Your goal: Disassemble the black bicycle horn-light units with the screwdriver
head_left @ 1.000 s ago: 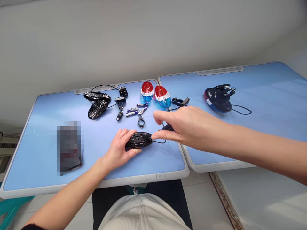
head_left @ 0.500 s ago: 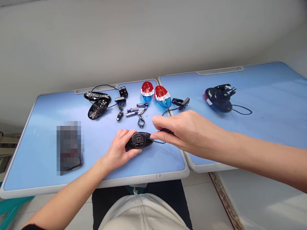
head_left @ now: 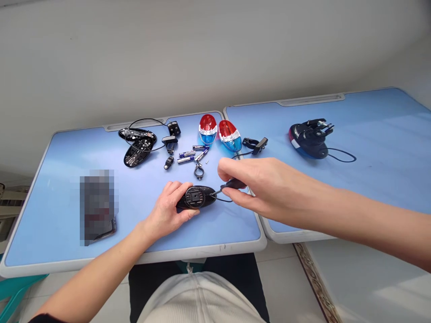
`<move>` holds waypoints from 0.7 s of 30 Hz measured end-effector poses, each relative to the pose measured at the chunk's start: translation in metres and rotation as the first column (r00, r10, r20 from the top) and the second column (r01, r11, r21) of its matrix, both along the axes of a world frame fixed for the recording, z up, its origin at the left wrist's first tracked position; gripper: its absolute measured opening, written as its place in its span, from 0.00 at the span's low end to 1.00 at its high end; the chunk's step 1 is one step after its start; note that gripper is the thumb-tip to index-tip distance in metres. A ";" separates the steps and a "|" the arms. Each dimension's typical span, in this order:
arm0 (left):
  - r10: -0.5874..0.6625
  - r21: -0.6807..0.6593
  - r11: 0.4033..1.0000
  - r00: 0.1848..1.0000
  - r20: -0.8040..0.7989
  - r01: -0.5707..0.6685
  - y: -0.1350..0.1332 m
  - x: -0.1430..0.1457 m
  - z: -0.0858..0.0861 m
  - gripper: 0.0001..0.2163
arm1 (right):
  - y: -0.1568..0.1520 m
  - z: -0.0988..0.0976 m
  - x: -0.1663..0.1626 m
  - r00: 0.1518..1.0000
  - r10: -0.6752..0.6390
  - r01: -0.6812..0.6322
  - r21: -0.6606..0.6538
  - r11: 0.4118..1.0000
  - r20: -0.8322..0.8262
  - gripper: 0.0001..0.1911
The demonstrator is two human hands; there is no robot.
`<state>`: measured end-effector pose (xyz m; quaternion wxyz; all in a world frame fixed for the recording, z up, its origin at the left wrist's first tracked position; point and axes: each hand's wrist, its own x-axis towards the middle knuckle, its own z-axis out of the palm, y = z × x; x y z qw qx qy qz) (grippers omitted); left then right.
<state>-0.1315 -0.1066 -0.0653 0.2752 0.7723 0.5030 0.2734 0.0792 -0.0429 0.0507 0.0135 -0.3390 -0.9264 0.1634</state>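
My left hand (head_left: 171, 206) grips the left end of a black oval housing (head_left: 195, 197), which has a round mount on its upper face. In my right hand (head_left: 251, 181) is a screwdriver (head_left: 235, 183) with a black handle; its shaft points left at the right end of the housing. A thin black cable runs out from that end, under my right hand. Just beyond the housing lie a black ring clamp (head_left: 199, 171), a tiny screw (head_left: 207, 162) and several blue-and-white batteries (head_left: 186, 157).
Two red-and-blue lamp covers (head_left: 208, 129) stand at the back. Opened black housings with circuit boards (head_left: 138, 151) lie back left. A clamp with a switch (head_left: 259, 146) sits near the table seam. An assembled light (head_left: 308, 139) is on the right table. A blurred dark object (head_left: 97, 208) lies left.
My right hand has drawn slightly right, away from the housing, and the screwdriver's shaft now shows. My left hand and the housing stay in place.
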 end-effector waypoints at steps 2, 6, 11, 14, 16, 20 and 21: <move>0.002 -0.004 1.000 1.000 -0.006 -0.002 0.000 0.000 0.000 0.21 | 0.000 0.000 0.002 1.000 0.018 -0.018 0.012 1.000 -0.009 0.07; 0.006 -0.004 1.000 1.000 -0.007 -0.006 0.000 0.000 -0.001 0.21 | -0.002 -0.002 0.002 0.998 0.006 -0.013 0.100 0.995 0.065 0.11; 0.006 -0.009 1.000 1.000 -0.012 -0.006 0.000 0.000 0.000 0.21 | 0.000 -0.001 0.000 0.997 0.065 -0.062 0.054 0.997 -0.050 0.08; 0.007 -0.012 1.000 1.000 -0.009 -0.007 0.000 0.000 0.000 0.21 | 0.001 0.000 0.001 0.997 0.051 -0.049 0.032 0.998 -0.062 0.07; 0.006 -0.006 1.000 1.000 -0.005 -0.006 0.000 0.000 0.000 0.21 | 0.001 -0.001 0.001 1.000 -0.007 0.006 0.048 0.999 0.019 0.07; 0.009 -0.003 1.000 1.000 -0.009 -0.009 0.000 0.000 0.000 0.21 | 0.001 0.000 -0.002 0.996 0.010 -0.016 0.061 0.998 0.087 0.09; 0.010 -0.006 1.000 1.000 -0.013 -0.010 0.000 0.000 0.000 0.21 | 0.001 0.000 -0.002 0.997 0.047 -0.050 0.046 0.998 0.060 0.08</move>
